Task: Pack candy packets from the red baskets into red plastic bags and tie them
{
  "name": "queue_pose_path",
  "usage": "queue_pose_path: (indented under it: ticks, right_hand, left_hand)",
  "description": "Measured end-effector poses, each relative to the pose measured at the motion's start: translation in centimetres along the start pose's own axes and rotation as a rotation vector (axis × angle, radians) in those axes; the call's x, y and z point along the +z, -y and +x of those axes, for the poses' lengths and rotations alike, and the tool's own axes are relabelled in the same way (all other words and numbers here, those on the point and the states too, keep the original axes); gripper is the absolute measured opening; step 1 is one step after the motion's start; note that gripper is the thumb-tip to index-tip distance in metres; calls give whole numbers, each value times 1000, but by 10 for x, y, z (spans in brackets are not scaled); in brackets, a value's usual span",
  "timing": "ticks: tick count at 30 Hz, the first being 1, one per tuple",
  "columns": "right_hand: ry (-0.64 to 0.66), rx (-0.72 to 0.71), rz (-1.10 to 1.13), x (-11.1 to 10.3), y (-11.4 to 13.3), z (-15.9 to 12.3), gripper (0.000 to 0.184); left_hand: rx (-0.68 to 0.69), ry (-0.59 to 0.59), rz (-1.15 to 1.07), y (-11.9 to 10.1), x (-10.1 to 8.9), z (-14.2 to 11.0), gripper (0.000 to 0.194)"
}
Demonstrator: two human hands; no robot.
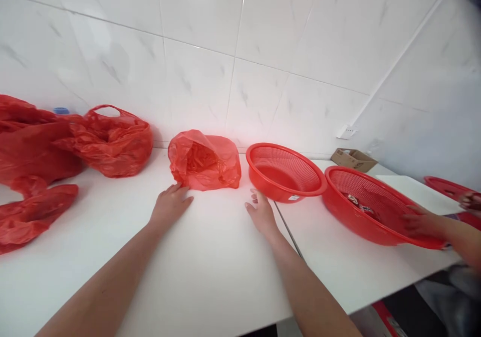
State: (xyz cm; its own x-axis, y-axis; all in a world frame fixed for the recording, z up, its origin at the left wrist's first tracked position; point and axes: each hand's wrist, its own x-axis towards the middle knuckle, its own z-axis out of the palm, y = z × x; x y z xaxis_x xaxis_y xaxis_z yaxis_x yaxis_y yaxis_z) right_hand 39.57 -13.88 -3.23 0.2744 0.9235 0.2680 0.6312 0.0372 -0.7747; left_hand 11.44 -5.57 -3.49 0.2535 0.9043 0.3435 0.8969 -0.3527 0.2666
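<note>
From the head camera, I have both hands forward over the white worktop [210, 272]. My left hand [171, 206] lies low at the front left corner of a crumpled red plastic bag [221, 164], its fingertips at the bag's edge and its thumb standing well out to the side. I can't tell from here how firmly they touch the film. The bag rests on the worktop between my hands and the tiled wall [203, 86], its mouth gaping toward me.

My right hand [261, 214] has its fingers loosely bent, with a wide gap to the thumb. It is just beside the front left of a perforated red plastic basin [291, 160] with a small white label; contact there I can't make out.

Further right I see a larger red basin [351, 221] with small packets [361, 204] inside and a co-worker's hand [423, 221] over its right side. Behind it sits an open cardboard box [355, 161], near a white socket strip [346, 132]. On my left, a red carrier bag [116, 149] with a looped handle stands by the wall, beside more red bags [33, 149].
</note>
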Motion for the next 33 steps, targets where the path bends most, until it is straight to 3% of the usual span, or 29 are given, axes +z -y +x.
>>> queue_pose_path:
  ticks: [4,8,12,17,19,21,25,33]
  right_hand:
    - [-125,42,-193,-22,-12,4,53]
    - [-111,-2,-266,-33,-14,-10,59]
    - [-147,-113,-381,-57,4,-50,41]
    - [-317,-284,-569,-114,40,-117,32]
    - [-375,-257,-617,-134,48,-141,32]
    - [-318,-187,-671,-146,49,-161,34]
    - [-141,-163,-808,-148,43,-181,35]
    - [-161,-322,-984,-116,44,-178,47]
  left_hand:
    - [6,-14,-10,-2,-6,-1,41]
    - [-4,6,-23,-6,-11,-1,42]
    - [-13,27,-28,-7,-11,-1,42]
    - [7,34,-2,-7,-10,-1,43]
    - [5,40,4,-8,-11,-2,43]
    - [5,42,12,-9,-12,-2,43]
    - [17,44,12,-9,-11,-3,44]
    - [39,9,-2,-8,-11,-5,40]
